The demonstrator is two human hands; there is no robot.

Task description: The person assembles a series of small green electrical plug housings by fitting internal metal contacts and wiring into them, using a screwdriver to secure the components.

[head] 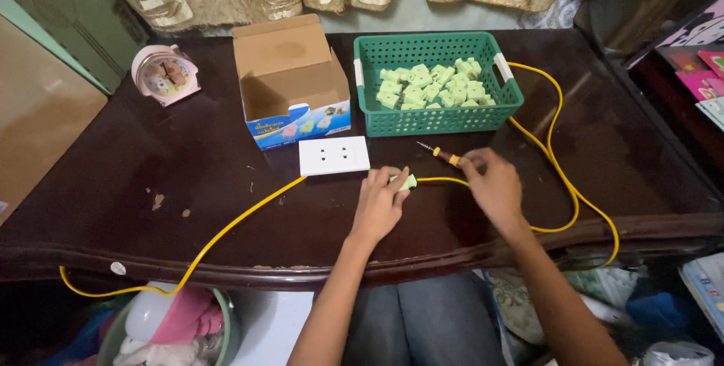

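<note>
My left hand (378, 201) rests on the dark wooden table (151, 185), its fingers closed on a small pale green plug piece (408, 182) at the end of a yellow cable (558, 162). My right hand (494, 183) lies just to the right, fingertips touching the handle of a small screwdriver (441, 153) that lies on the table. A white socket plate (334, 155) sits left of my left hand, with another stretch of yellow cable (226, 230) running from it to the table's front left edge.
A green plastic basket (437, 121) holds several pale green plug pieces (430, 87). An open cardboard box (290, 83) stands left of it, a pink alarm clock (165, 73) farther left. Curtains hang behind. A bucket of laundry (177, 328) sits below the table.
</note>
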